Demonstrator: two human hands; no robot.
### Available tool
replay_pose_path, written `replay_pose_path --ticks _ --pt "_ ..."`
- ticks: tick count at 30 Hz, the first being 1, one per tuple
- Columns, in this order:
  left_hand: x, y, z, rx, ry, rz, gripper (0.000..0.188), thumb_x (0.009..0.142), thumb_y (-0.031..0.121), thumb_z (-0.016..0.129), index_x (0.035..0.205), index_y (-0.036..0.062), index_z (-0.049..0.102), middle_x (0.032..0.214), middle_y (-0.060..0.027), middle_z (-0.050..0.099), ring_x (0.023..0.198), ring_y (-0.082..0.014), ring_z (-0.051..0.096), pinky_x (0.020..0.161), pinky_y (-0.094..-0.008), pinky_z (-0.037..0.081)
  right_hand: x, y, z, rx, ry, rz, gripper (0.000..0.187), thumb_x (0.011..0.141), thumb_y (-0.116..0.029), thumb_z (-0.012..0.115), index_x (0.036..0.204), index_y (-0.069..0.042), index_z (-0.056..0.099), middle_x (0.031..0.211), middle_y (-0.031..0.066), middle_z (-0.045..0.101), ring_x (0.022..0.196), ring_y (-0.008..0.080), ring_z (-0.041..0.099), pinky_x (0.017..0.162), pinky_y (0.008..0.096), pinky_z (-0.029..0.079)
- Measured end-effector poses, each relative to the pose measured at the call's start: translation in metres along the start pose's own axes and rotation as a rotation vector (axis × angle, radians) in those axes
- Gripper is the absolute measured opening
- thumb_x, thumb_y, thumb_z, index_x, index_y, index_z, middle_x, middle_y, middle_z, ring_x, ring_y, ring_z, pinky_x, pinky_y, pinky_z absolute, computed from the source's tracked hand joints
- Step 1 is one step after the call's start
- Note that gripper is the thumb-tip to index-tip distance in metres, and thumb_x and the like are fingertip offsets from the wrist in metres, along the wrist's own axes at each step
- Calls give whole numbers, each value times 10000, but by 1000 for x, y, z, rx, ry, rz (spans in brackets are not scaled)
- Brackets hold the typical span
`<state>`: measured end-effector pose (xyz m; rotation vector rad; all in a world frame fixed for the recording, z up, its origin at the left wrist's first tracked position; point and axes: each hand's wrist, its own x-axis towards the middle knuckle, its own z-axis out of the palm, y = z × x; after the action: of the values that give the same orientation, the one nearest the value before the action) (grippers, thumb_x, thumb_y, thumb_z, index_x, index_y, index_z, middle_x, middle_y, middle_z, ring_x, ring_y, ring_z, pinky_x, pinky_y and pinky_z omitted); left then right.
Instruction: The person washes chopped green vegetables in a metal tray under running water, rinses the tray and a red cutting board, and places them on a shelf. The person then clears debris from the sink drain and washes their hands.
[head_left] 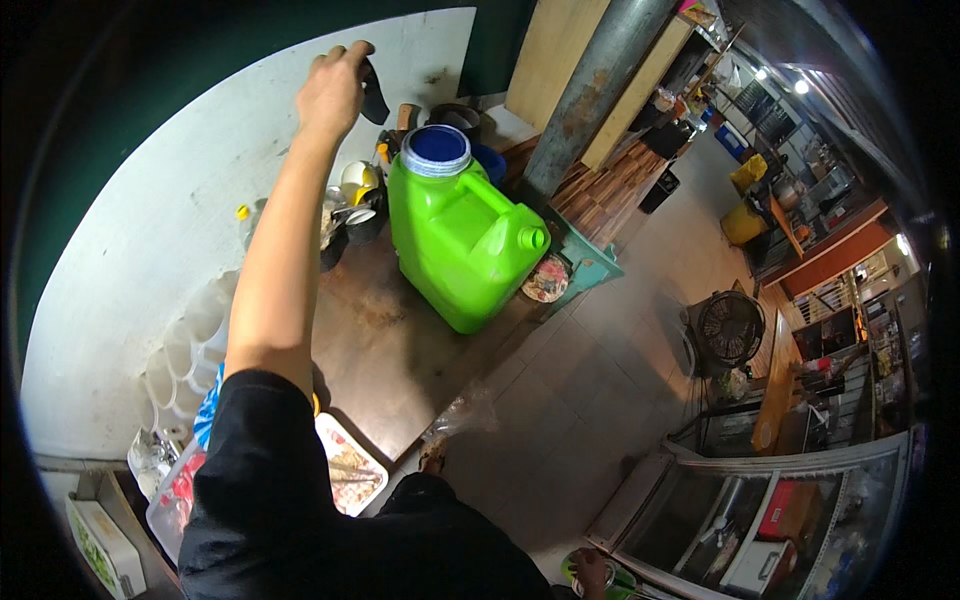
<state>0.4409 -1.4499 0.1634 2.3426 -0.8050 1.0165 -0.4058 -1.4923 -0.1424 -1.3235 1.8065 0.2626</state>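
Observation:
My left hand (333, 88) is raised against the white panel at the far left, its fingers closed. A dark, flat, black thing (374, 96) hangs at its fingertips; its kind does not show. To the right of that arm a large green jug (455, 240) with a blue-topped wide mouth and a small side spout stands on the worktop. My right hand (592, 570), low at the bottom edge, grips a round green-and-white container (618, 580), mostly cut off by the picture's rim. Cups and utensils (358, 190) are gathered between my left forearm and the jug.
On the brown worktop (375, 300), a white tray of chopped food (352, 470) lies near my body. Clear plastic cups (185, 370) line the panel. A metal post (595, 95) rises beyond the jug. A fan (730, 328) and a glass-topped cabinet (740, 525) stand right on the tiled floor.

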Motion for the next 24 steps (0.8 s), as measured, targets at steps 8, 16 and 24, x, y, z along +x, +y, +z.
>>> replay_pose_path --ticks 8,16,24 --pt "-83 6 64 -98 -94 1 553 870 208 673 1362 54 473 1166 -230 582 1074 -415 570 880 -495 499 48 46 6 132 -70 173 361 934 -129 609 1217 85 541 1007 222 672 842 280 707 644 407 595" --pt "-409 39 -122 -616 -971 -509 112 787 71 600 889 31 623 910 -245 650 885 -411 645 740 -482 511 119 -46 7 -265 -366 -134 299 944 -118 578 1198 39 578 962 186 683 843 222 668 731 346 534" --pt "-634 53 -401 -54 -716 -907 371 869 214 645 1207 72 587 1034 -158 638 1003 -346 626 866 -444 512 199 -151 72 -852 -533 -396 222 931 -91 555 1106 38 594 922 142 685 827 209 682 670 341 558"
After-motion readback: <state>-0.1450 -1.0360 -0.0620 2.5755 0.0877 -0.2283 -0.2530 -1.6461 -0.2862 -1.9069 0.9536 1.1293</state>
